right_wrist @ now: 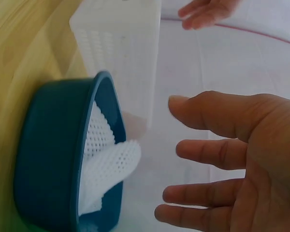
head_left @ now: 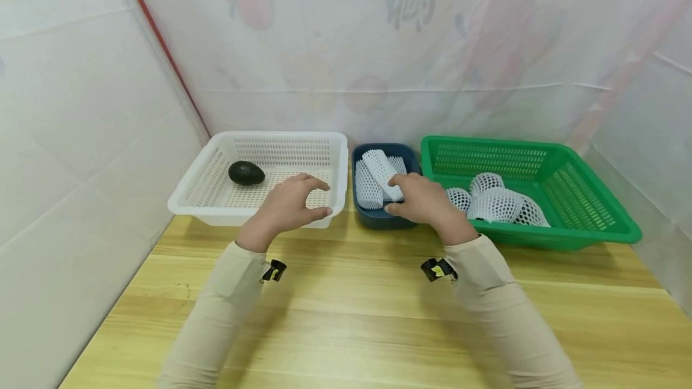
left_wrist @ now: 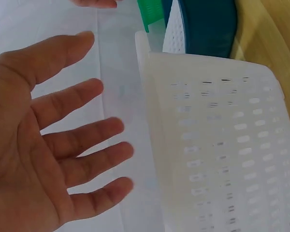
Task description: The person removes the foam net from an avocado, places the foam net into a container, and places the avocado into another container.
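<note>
My left hand [head_left: 286,204] hovers over the front right part of a white plastic basket [head_left: 294,141], fingers spread and holding nothing. A dark green avocado [head_left: 246,173] lies in that basket, left of the hand. My right hand [head_left: 426,202] is above the right side of a small navy blue bin [head_left: 386,219], its thumb and fingers apart. Inside the bin lie several white foam net sleeves [head_left: 380,173], one slanting across the others. In the right wrist view a gap shows between the hand's fingertips and the foam net sleeve [right_wrist: 113,166].
A green plastic basket [head_left: 594,197] stands at the right, holding several net-wrapped dark fruits [head_left: 494,205] near its front left. All the containers stand in a row at the back of the wooden table [head_left: 346,317]. Pale sheeting [head_left: 346,47] hangs close behind them.
</note>
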`<move>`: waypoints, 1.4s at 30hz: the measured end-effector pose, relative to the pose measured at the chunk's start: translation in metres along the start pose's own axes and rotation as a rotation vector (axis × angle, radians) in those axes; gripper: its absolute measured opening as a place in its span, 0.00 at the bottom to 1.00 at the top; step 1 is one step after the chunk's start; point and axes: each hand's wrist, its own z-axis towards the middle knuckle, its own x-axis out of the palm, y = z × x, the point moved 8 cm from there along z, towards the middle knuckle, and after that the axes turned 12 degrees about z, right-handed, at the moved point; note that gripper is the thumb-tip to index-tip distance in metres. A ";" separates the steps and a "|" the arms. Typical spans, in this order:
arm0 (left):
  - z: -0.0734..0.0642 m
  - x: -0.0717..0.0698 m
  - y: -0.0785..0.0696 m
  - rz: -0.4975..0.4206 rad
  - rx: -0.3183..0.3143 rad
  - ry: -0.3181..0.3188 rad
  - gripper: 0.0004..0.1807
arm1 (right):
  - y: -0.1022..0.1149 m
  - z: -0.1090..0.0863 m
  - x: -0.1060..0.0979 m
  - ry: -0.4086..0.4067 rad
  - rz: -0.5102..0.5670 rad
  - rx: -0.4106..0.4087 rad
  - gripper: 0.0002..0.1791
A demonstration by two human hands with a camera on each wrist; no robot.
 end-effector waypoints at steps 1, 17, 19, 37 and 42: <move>0.001 0.001 -0.002 -0.008 0.011 0.008 0.24 | -0.003 -0.001 -0.001 0.005 0.002 0.010 0.30; 0.016 0.010 -0.029 0.053 0.099 -0.037 0.23 | -0.035 -0.013 -0.019 0.027 0.030 0.145 0.30; 0.017 0.011 -0.032 0.066 0.111 -0.051 0.22 | -0.040 -0.014 -0.021 0.026 0.041 0.156 0.30; 0.026 0.032 -0.054 0.024 0.181 -0.038 0.22 | -0.078 -0.028 -0.038 -0.001 0.118 0.162 0.30; 0.030 0.037 -0.064 0.060 0.206 -0.035 0.22 | -0.087 -0.032 -0.041 -0.014 0.117 0.158 0.30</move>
